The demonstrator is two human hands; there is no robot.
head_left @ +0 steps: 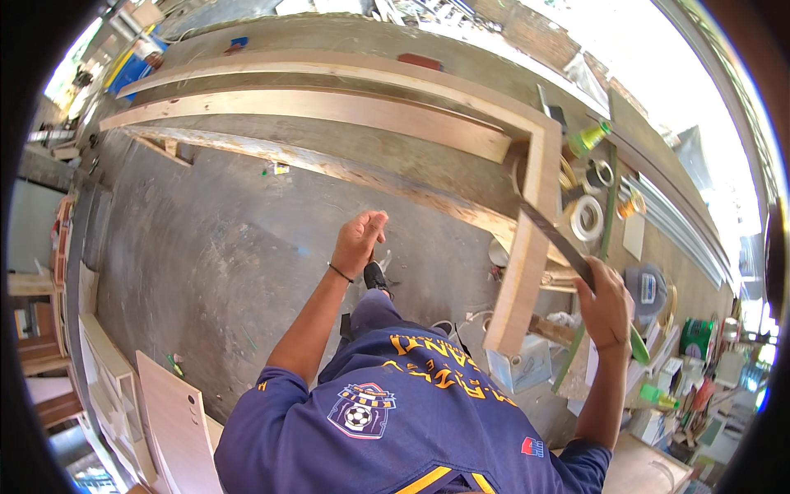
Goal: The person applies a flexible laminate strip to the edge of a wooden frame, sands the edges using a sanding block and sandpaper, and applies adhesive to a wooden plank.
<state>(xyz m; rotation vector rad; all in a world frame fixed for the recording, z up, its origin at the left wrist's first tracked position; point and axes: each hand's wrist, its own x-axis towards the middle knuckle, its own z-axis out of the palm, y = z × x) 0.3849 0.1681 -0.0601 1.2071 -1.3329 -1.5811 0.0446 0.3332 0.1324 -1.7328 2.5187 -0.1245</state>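
Gripping a handsaw [553, 235] by its handle, the right hand [605, 306] is closed tight; the dark blade runs up and left across a pale wooden frame [539, 177] (its upright piece, near the corner joint). The left hand [359, 239] hangs loosely curled in the air above the concrete floor [214, 247], holding nothing. Rolls of tape [586, 218] lie on the cluttered surface [650, 239] just beyond the frame.

Carpentry workshop: timber frame [527, 247], tape rolls [587, 218], cluttered workbench [658, 247].
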